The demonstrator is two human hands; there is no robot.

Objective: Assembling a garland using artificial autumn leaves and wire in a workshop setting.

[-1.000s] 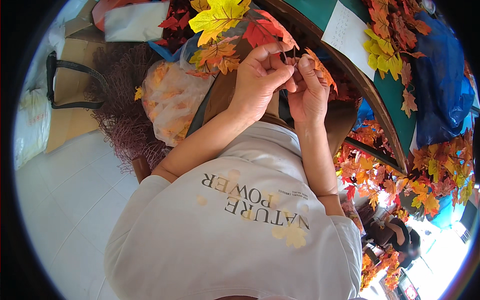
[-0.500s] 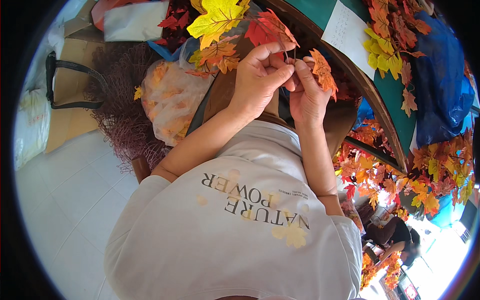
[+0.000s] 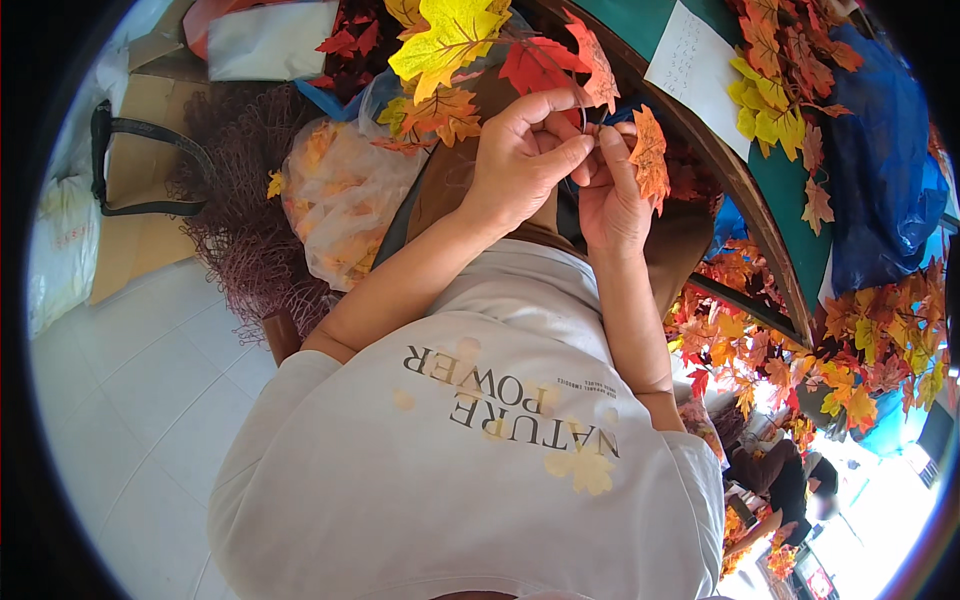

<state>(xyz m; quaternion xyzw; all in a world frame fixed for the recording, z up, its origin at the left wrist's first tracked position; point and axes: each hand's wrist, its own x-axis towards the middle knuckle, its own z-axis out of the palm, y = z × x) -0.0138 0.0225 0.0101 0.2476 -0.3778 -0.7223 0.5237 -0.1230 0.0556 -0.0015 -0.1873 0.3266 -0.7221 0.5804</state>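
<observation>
My left hand (image 3: 522, 158) is closed in a pinch on the thin dark stem of an artificial maple leaf garland, above my lap. From that stem spread a yellow leaf (image 3: 447, 42), an orange leaf (image 3: 443, 113) and a red leaf (image 3: 538, 68). Fingertip to fingertip with it, my right hand (image 3: 617, 190) pinches the short stem of a single orange maple leaf (image 3: 650, 158), which stands up beside its fingers. Both stems meet between the two hands. Fingers partly hide the joint.
A green table (image 3: 785, 190) with a brown edge curves close by on the right, carrying a written sheet (image 3: 695, 75) and leaf sprays. Leftward are a clear bag of leaves (image 3: 335, 190), tangled brown stems (image 3: 245, 220) and cardboard (image 3: 150, 170). Another person (image 3: 785, 485) works at lower right.
The garland's leaves have shifted slightly right and down, and the red-orange leaf has turned. The single orange leaf has tilted more upright beside my right fingers. Both hands keep their pinch.
</observation>
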